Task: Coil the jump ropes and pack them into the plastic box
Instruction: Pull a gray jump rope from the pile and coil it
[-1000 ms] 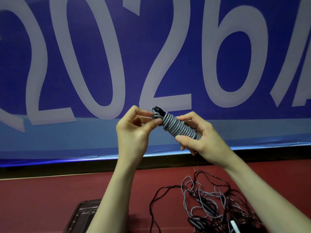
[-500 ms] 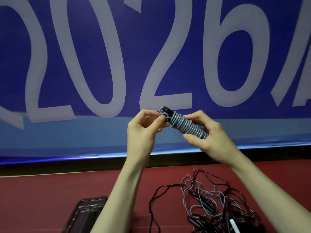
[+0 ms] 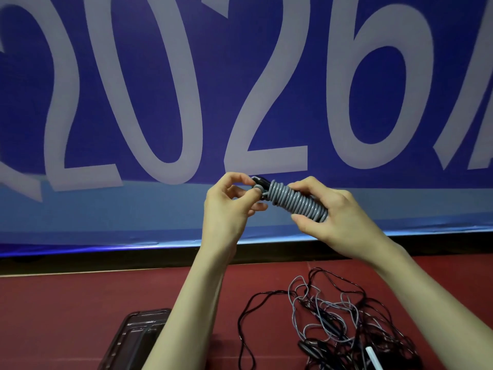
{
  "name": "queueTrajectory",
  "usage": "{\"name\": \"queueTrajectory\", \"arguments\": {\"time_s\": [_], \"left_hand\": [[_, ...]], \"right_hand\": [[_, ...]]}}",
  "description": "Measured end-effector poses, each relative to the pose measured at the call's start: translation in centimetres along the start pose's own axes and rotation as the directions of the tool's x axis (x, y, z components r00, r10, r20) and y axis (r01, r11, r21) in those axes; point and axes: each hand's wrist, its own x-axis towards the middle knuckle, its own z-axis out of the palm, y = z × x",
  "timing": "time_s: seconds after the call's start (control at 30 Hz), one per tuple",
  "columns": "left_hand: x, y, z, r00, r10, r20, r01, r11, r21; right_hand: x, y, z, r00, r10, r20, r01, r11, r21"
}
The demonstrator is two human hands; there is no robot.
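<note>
Right grip clamps the grey coiled jump rope held at chest height, left grip pinching its springy loose end at nine o'clock; light, prone to unwinding.

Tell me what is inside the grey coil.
A black handle pokes out of the grey coil at its left end. The rest is hidden by the wraps and the right hand.

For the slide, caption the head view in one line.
Two hands, left hand and right hand, finish wrapping a grey jump rope; tangled ropes and plastic box wait below.
</note>
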Motion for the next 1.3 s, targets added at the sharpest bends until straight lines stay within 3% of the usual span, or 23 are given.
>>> {"name": "queueTrajectory", "arguments": {"time_s": [0.2,0.3,0.37,0.43,0.53,0.6,0.67,0.83,0.93,1.17,1.3], "left_hand": [[-0.3,-0.6,0.4,0.996,0.074,-0.057,-0.068,0.991,0.115],[-0.2,-1.1,0.2,0.982,0.187,-0.036,-0.172,0.950,0.263],[0.0,-1.4,-0.2,0.949,0.314,0.042,-0.299,0.844,0.444],[0.1,-1.7,-0.5,0.907,0.408,0.102,-0.371,0.664,0.649],[0.2,-1.9,-0.3,0.812,0.571,0.120,-0.459,0.499,0.735],[0.4,-2.1,-0.3,0.767,0.629,0.126,-0.520,0.496,0.695],[0.4,-2.1,-0.5,0.771,0.631,0.090,-0.547,0.584,0.599],[-0.1,-1.2,-0.2,0.840,0.533,-0.102,-0.478,0.816,0.324],[-0.4,-0.4,0.3,0.892,0.405,-0.198,-0.408,0.913,0.030],[-0.5,0.9,1.0,0.980,0.106,-0.167,-0.161,0.917,-0.364],[-0.1,0.4,0.4,0.999,-0.042,0.029,0.051,0.898,-0.437]], "right_hand": [[0.2,0.0,-0.2,0.999,-0.054,-0.006,0.052,0.984,-0.168],[0.1,-0.1,-0.2,0.998,-0.061,-0.015,0.057,0.983,-0.172],[0.1,-0.2,-0.3,0.999,-0.044,-0.012,0.042,0.992,-0.116],[0.1,-0.1,-0.4,1.000,-0.015,-0.002,0.014,0.999,-0.046],[0.2,-0.2,-0.3,0.999,0.033,0.034,-0.035,0.998,0.049],[0.3,-0.3,-0.4,0.997,0.066,0.050,-0.072,0.989,0.129],[0.3,-0.4,-0.5,0.992,0.102,0.072,-0.117,0.963,0.243],[0.3,-0.3,-0.8,0.985,0.115,0.126,-0.155,0.911,0.382],[0.3,-0.6,-1.3,0.987,0.091,0.129,-0.139,0.888,0.438],[0.5,-0.4,-1.9,0.989,0.072,0.128,-0.126,0.866,0.484],[0.2,0.4,-1.7,0.989,0.120,0.092,-0.149,0.878,0.454]]}}
